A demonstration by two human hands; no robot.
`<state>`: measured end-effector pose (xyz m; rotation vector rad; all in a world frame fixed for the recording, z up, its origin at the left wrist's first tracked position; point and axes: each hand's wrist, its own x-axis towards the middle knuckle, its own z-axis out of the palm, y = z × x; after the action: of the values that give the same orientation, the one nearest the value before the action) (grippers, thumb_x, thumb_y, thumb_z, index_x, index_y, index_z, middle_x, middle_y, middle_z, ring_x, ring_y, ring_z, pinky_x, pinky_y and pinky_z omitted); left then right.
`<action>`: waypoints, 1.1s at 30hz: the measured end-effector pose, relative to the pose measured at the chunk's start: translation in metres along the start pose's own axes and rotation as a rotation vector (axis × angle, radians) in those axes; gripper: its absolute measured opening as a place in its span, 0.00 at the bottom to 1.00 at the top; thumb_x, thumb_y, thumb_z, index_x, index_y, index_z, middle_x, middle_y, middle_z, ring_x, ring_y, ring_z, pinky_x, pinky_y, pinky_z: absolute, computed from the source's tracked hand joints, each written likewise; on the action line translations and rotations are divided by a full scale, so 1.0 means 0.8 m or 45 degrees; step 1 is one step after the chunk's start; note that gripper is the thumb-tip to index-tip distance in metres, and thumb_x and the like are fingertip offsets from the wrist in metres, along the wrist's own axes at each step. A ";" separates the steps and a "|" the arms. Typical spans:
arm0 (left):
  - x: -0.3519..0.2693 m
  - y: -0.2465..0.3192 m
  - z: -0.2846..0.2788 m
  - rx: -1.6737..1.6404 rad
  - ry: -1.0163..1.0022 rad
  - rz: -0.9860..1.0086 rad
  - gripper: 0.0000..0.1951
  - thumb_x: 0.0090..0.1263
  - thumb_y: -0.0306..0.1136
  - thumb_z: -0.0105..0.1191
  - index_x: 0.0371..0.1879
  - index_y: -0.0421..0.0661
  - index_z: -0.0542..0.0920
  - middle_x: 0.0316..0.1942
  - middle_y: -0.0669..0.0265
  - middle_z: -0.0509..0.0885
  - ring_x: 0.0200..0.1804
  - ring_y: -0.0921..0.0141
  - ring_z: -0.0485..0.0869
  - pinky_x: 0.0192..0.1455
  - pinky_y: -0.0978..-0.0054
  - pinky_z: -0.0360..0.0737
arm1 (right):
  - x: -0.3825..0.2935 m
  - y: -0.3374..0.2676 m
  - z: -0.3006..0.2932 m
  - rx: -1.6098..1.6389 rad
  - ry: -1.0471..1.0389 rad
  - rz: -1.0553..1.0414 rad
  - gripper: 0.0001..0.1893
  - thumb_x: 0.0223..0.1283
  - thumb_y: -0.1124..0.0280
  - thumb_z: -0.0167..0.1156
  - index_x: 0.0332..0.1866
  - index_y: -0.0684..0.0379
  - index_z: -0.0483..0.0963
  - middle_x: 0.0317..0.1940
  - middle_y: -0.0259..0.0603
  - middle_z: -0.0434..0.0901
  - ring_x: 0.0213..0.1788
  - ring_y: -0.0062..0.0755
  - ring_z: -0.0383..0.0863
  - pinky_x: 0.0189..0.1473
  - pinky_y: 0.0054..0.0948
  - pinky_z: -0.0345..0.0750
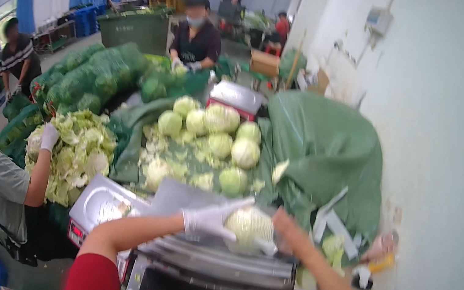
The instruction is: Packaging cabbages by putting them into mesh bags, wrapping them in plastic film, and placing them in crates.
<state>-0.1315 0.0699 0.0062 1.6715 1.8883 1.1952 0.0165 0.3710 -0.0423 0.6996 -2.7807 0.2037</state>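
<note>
A pale cabbage head point(249, 228) in what looks like clear film or netting is between my hands, over a metal-topped machine point(216, 259). My left hand point(211, 220), in a white glove, grips its left side. At its right side is my right hand point(291, 232), blurred, seemingly bare; whether it touches the cabbage or only the film, I cannot tell. Several trimmed cabbages point(245, 153) and loose leaves lie just beyond on a green cloth point(268, 175). Left of the machine stands a scale with a metal pan point(110, 200).
At the left a co-worker's gloved hand point(49, 137) touches a pile of cabbage leaves point(81, 155). Green net sacks of cabbages point(96, 70) lie beyond. Another scale point(237, 94) stands at the back, near a masked person point(195, 40). A white wall point(443, 135) bounds the right.
</note>
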 end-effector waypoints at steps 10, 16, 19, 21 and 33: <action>-0.062 0.017 0.010 -1.151 0.008 -0.876 0.32 0.75 0.56 0.45 0.69 0.45 0.64 0.62 0.62 0.74 0.63 0.70 0.74 0.65 0.68 0.72 | 0.050 -0.145 -0.021 0.952 -0.532 0.811 0.43 0.49 0.53 0.65 0.70 0.62 0.60 0.65 0.50 0.70 0.64 0.44 0.71 0.64 0.36 0.70; -0.158 0.156 0.044 -2.001 -0.240 -1.642 0.41 0.69 0.72 0.31 0.71 0.52 0.64 0.68 0.63 0.71 0.66 0.63 0.73 0.69 0.61 0.69 | -0.020 -0.267 -0.038 2.459 -0.922 1.249 0.46 0.63 0.34 0.49 0.77 0.55 0.49 0.74 0.44 0.57 0.74 0.39 0.58 0.71 0.47 0.62; -0.200 0.170 0.097 -2.017 -0.195 -1.580 0.40 0.71 0.70 0.31 0.72 0.53 0.62 0.70 0.63 0.68 0.69 0.64 0.69 0.72 0.63 0.66 | -0.108 -0.311 0.034 2.605 -0.939 1.280 0.47 0.64 0.31 0.42 0.78 0.53 0.42 0.76 0.46 0.49 0.74 0.41 0.57 0.71 0.49 0.63; -0.233 0.151 0.133 -2.109 -0.085 -1.606 0.37 0.74 0.66 0.32 0.73 0.52 0.61 0.70 0.62 0.68 0.69 0.65 0.69 0.73 0.65 0.64 | -0.106 -0.326 0.047 2.609 -0.984 1.406 0.39 0.70 0.39 0.42 0.76 0.54 0.46 0.72 0.46 0.57 0.71 0.40 0.63 0.68 0.46 0.67; -0.385 0.195 0.172 -0.107 0.618 -0.914 0.10 0.71 0.37 0.55 0.41 0.44 0.84 0.34 0.57 0.86 0.39 0.67 0.85 0.45 0.71 0.79 | -0.163 -0.393 -0.005 2.834 -0.019 1.969 0.16 0.67 0.65 0.55 0.54 0.64 0.73 0.55 0.51 0.76 0.53 0.48 0.77 0.54 0.44 0.77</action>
<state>0.1434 -0.1762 -0.0359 0.5588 2.3643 1.3832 0.2791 0.1551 -0.0541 -1.3689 -1.0341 3.1230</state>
